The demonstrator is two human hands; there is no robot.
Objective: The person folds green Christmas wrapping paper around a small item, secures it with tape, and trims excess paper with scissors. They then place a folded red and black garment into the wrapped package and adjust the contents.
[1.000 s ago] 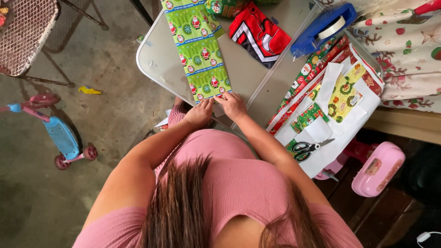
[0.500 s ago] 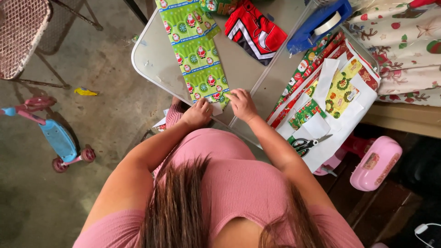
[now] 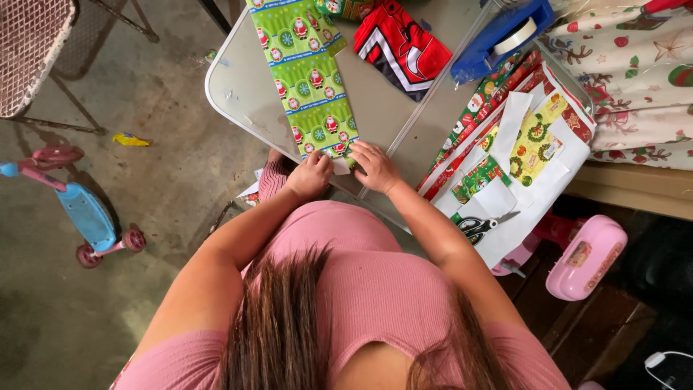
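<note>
A long strip of green gift wrap (image 3: 309, 79) with small printed figures lies along a grey table (image 3: 238, 87). My left hand (image 3: 312, 175) pinches the near end of the strip at the table's front edge. My right hand (image 3: 375, 166) presses on the same end, fingers bent over the paper's corner. Both hands sit side by side, almost touching. A red and black package (image 3: 401, 45) lies farther up the table.
A blue tape dispenser (image 3: 505, 37) sits at the back right. Scraps of patterned wrap (image 3: 520, 144) and black-handled scissors (image 3: 478, 226) lie on the right. A pink case (image 3: 586, 256) is below them. A small scooter (image 3: 79, 213) and a metal chair (image 3: 32, 50) stand on the concrete floor.
My view has shifted slightly, so the table sits higher and more central. Both hands stay on the near end of the green strip, the right hand pressing flatter.
</note>
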